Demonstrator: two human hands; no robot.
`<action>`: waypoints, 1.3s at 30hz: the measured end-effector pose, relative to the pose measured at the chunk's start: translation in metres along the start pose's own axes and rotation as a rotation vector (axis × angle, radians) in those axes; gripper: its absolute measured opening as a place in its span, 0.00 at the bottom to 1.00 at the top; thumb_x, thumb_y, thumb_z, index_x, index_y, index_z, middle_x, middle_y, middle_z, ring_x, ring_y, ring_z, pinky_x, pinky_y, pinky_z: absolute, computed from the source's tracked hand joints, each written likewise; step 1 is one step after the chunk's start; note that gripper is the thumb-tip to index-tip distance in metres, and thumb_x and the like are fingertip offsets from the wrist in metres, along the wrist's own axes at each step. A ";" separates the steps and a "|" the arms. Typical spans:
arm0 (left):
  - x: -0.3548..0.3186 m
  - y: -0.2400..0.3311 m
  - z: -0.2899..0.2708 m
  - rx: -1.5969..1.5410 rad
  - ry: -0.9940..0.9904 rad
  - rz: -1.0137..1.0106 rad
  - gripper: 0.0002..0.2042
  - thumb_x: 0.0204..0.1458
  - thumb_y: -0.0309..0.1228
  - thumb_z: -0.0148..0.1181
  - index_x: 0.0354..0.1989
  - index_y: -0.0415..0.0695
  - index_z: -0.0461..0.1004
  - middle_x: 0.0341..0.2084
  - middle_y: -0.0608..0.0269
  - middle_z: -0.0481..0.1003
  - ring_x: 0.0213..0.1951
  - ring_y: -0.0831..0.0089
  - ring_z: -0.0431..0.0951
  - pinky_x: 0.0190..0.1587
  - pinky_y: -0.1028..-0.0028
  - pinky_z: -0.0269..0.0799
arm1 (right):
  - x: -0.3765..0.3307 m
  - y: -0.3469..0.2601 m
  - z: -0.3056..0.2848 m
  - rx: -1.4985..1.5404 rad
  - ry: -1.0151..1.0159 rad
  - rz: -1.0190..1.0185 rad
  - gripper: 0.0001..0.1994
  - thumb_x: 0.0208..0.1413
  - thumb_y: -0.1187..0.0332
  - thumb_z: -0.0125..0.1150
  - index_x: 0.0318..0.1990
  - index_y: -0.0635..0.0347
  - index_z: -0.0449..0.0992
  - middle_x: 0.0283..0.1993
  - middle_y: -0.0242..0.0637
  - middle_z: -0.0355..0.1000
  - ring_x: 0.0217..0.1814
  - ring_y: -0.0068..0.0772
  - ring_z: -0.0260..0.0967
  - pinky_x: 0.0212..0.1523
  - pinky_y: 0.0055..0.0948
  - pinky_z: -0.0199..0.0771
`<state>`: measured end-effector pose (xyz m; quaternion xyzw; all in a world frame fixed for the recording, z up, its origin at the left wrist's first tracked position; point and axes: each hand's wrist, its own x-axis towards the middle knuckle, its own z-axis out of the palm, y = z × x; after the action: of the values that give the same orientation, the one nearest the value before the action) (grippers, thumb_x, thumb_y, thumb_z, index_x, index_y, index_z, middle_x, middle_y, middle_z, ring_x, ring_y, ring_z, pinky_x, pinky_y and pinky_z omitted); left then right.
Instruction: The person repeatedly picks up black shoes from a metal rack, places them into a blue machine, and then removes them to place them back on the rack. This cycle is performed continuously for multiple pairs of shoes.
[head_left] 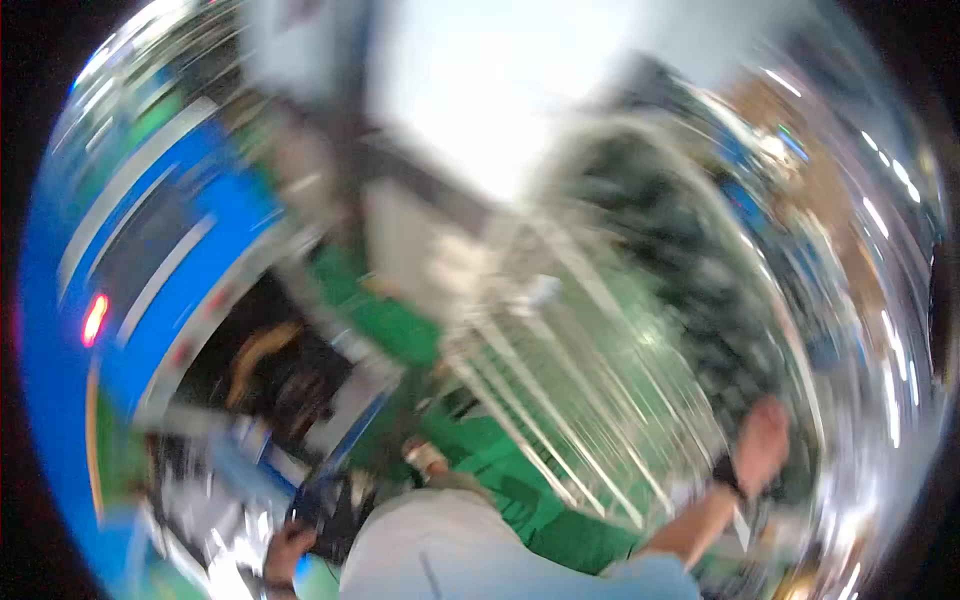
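Motion smears most of the picture. At the lower right my right hand (762,445), with a black band (728,476) at the wrist, is beside a rack of pale bars (560,420). Along the rack's upper right side runs a row of dark grey pieces (680,250), too blurred to name. The fingers of that hand are smeared. My left hand (288,550) is low at the left, close to a black object (335,510) of unclear kind. Whether its fingers touch or grip this object does not show.
A blue structure with pale strips (170,280) stands at the left, with a red light (95,320) on it. Nearer is a dark bin-like space (265,360) holding a curved tan piece. Green floor (500,470) shows below the rack. A bright white surface (500,90) is ahead.
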<state>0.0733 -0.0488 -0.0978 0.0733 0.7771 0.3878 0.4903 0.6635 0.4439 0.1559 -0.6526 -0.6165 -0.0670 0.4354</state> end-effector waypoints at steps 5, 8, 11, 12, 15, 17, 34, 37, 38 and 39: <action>-0.122 -0.015 0.023 -0.050 0.260 -0.079 0.25 0.54 0.44 0.73 0.51 0.36 0.80 0.45 0.51 0.84 0.48 0.63 0.82 0.54 0.61 0.77 | -0.093 -0.174 0.128 0.647 -0.105 -0.040 0.21 0.72 0.65 0.53 0.66 0.67 0.70 0.55 0.52 0.78 0.55 0.48 0.78 0.55 0.49 0.79; -0.147 -0.107 0.062 0.053 0.535 -0.011 0.28 0.53 0.52 0.68 0.44 0.35 0.81 0.44 0.48 0.76 0.48 0.51 0.79 0.51 0.57 0.75 | -0.164 -0.253 0.210 0.735 -1.064 -0.242 0.20 0.72 0.66 0.53 0.65 0.69 0.70 0.54 0.51 0.77 0.56 0.47 0.76 0.56 0.48 0.78; -0.219 -0.182 0.159 -0.041 0.946 -0.244 0.21 0.49 0.47 0.70 0.36 0.37 0.83 0.38 0.48 0.75 0.44 0.49 0.79 0.48 0.57 0.76 | -0.232 -0.318 0.249 0.623 -1.806 -0.492 0.21 0.73 0.65 0.54 0.66 0.71 0.68 0.55 0.51 0.75 0.58 0.46 0.74 0.58 0.47 0.77; -0.250 -0.193 0.199 -0.128 1.064 -0.319 0.21 0.48 0.46 0.70 0.35 0.37 0.83 0.38 0.48 0.75 0.44 0.50 0.79 0.48 0.57 0.76 | -0.253 -0.340 0.254 0.597 -2.025 -0.504 0.22 0.74 0.65 0.54 0.68 0.71 0.68 0.57 0.51 0.74 0.60 0.46 0.72 0.58 0.46 0.76; -0.341 -0.245 0.289 -0.170 1.401 -0.570 0.21 0.46 0.45 0.72 0.34 0.36 0.82 0.39 0.48 0.75 0.44 0.50 0.79 0.48 0.57 0.77 | -0.313 -0.385 0.225 0.379 -2.294 -0.528 0.23 0.74 0.65 0.54 0.70 0.71 0.66 0.59 0.50 0.74 0.59 0.43 0.73 0.58 0.41 0.77; -0.407 -0.271 0.346 -0.179 1.516 -0.787 0.21 0.43 0.45 0.73 0.35 0.36 0.82 0.39 0.47 0.76 0.45 0.50 0.79 0.49 0.58 0.77 | -0.343 -0.406 0.221 0.378 -2.341 -0.679 0.23 0.75 0.65 0.55 0.70 0.71 0.66 0.58 0.49 0.75 0.58 0.41 0.74 0.57 0.38 0.78; -0.238 -0.356 0.132 0.028 1.604 -0.682 0.16 0.60 0.31 0.61 0.56 0.41 0.78 0.51 0.45 0.80 0.55 0.47 0.80 0.59 0.56 0.77 | -0.466 -0.439 0.226 0.365 -2.311 -0.849 0.20 0.72 0.68 0.58 0.65 0.75 0.71 0.51 0.46 0.80 0.45 0.30 0.79 0.44 0.28 0.82; -0.072 -0.303 -0.058 -0.078 1.385 -0.208 0.22 0.57 0.34 0.65 0.60 0.41 0.76 0.54 0.46 0.80 0.57 0.47 0.80 0.61 0.57 0.76 | -0.465 -0.446 0.231 0.301 -2.223 -0.801 0.21 0.72 0.70 0.59 0.65 0.76 0.69 0.51 0.46 0.80 0.46 0.31 0.80 0.45 0.28 0.82; -0.018 -0.280 -0.119 -0.146 1.342 -0.059 0.25 0.57 0.35 0.67 0.62 0.41 0.75 0.56 0.46 0.79 0.58 0.47 0.79 0.62 0.58 0.76 | -0.461 -0.440 0.236 0.326 -2.148 -0.774 0.21 0.72 0.70 0.59 0.65 0.75 0.69 0.51 0.46 0.80 0.46 0.31 0.80 0.45 0.28 0.82; 0.036 -0.259 -0.164 -0.257 1.299 0.014 0.31 0.58 0.41 0.69 0.67 0.37 0.70 0.60 0.42 0.77 0.61 0.48 0.78 0.64 0.58 0.75 | -0.457 -0.435 0.240 0.338 -2.087 -0.766 0.21 0.72 0.70 0.59 0.66 0.75 0.69 0.51 0.47 0.80 0.47 0.31 0.80 0.45 0.29 0.82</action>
<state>-0.0105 -0.2971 -0.2618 -0.2295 0.8618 0.4460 -0.0758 0.0752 0.1982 -0.0652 -0.0896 -0.8402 0.4671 -0.2603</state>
